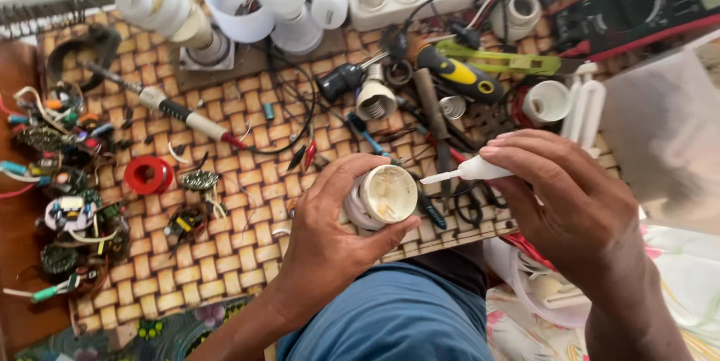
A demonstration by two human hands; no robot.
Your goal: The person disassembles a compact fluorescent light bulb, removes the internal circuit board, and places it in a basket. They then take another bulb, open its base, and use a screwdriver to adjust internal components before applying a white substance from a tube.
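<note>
A woven mat (247, 203) is spread under both hands. A round lamp base (382, 196) is gripped by the left hand (330, 241). A small glue tube (469, 172) is pinched by the right hand (577, 203), its tip just beside the rim. No fresh glue is seen yet.

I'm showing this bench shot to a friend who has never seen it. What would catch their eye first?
Probably the two hands at the centre: the left hand grips a round white lamp base with a cream-coloured open face, while the right hand aims a small white nozzle-tipped tube at its rim. Around them, the woven cane mat is strewn with small circuit boards at the left and a red ring-shaped spool nearby.
</note>
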